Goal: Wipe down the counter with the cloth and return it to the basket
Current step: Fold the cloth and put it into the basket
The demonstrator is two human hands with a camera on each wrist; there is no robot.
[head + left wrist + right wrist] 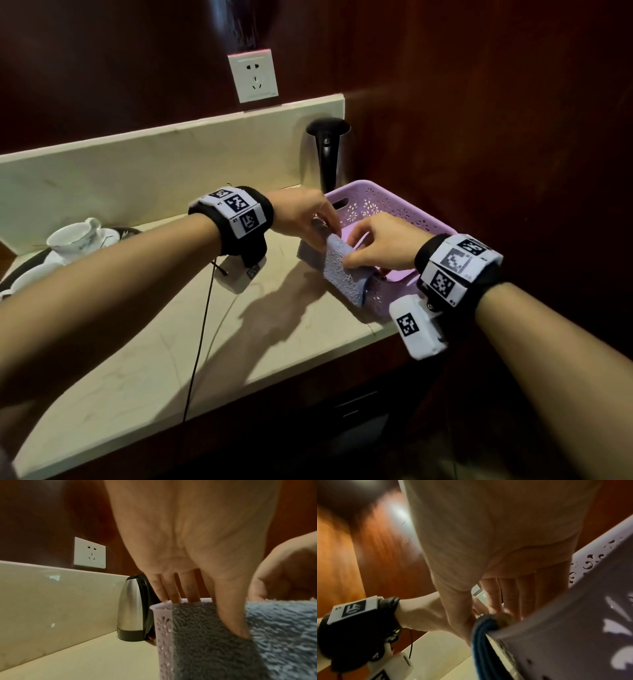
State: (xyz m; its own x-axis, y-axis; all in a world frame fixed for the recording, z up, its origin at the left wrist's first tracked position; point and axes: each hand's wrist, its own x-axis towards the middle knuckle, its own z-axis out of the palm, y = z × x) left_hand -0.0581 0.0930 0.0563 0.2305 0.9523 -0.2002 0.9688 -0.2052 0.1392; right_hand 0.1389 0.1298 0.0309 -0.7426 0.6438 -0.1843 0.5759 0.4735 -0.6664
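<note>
A blue-grey terry cloth (342,274) hangs folded over the near-left rim of the purple perforated basket (404,205), which stands at the right end of the beige counter (171,342). My left hand (325,236) pinches the cloth's far end. In the left wrist view its thumb (235,622) lies on the outer face of the cloth (283,635) and the fingers reach behind it into the basket (163,635). My right hand (352,257) pinches the cloth nearer me. In the right wrist view its thumb presses the cloth (482,642) against the basket wall (565,628).
A steel and black kettle (329,154) stands in the back corner just behind the basket. A wall socket (253,75) sits above the backsplash. White teacups on a dark tray (75,236) are at the far left. The counter's front edge runs close below my right wrist.
</note>
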